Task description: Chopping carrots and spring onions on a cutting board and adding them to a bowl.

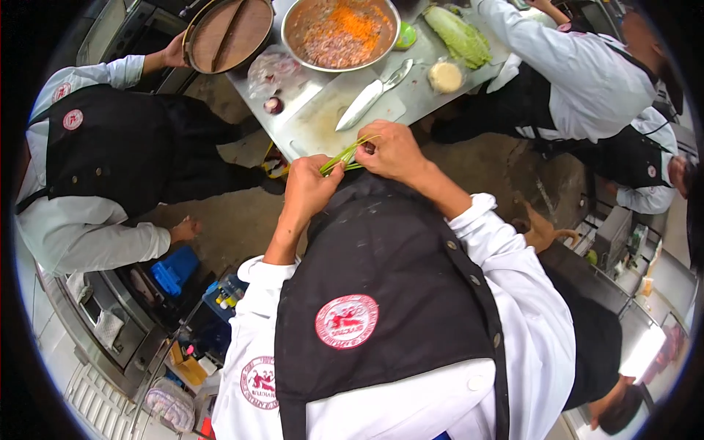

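Note:
My left hand (312,184) and my right hand (391,154) both grip a small bunch of thin green stalks (344,157), held at the near edge of a steel table (324,104). Just beyond them, a knife with a wide blade (360,105) lies on a pale cutting board (322,118). A halved red onion (273,105) rests near the board's left side, beside a clear plastic bag (272,71). Farther back stands a steel bowl (341,69) holding a chopped pinkish mix and shredded orange carrot.
A napa cabbage (459,36), a pale round item in plastic wrap (445,76) and a green round object (406,36) sit on the table's right side. One person at left holds a round wooden lid (236,33); others stand at right. A tan dog (542,225) is on the floor.

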The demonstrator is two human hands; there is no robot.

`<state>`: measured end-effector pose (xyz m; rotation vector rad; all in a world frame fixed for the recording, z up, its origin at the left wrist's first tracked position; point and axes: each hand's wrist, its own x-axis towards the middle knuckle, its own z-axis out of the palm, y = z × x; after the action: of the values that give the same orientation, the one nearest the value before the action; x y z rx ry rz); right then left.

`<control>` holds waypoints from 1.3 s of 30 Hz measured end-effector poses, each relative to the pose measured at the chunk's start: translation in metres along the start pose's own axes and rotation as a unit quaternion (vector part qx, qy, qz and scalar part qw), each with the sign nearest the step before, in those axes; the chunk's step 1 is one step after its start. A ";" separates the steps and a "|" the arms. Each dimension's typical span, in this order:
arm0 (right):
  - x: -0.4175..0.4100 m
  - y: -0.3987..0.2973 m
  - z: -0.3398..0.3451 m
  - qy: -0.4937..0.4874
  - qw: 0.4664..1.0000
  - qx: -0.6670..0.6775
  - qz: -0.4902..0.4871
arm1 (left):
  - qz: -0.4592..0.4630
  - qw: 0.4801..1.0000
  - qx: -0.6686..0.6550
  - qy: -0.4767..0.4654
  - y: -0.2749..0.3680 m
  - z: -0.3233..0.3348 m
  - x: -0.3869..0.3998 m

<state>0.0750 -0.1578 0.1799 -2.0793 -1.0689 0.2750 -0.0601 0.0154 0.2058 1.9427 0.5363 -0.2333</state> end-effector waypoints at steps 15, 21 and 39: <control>0.106 0.292 -0.099 -0.081 0.971 -0.206 0.088 | -0.142 0.977 -0.031 0.156 0.017 0.039 -0.020; 0.120 0.201 -0.107 -0.136 0.973 0.120 0.143 | -0.190 0.955 -0.133 0.185 0.026 0.047 -0.022; 0.098 0.108 -0.078 -0.468 0.847 0.250 0.029 | -0.235 0.910 -0.340 0.042 0.013 0.008 -0.015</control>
<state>0.2397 -0.1620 0.1701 -1.4570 -1.2665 1.5402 -0.0666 0.0002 0.2192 1.1297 0.9938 -0.2261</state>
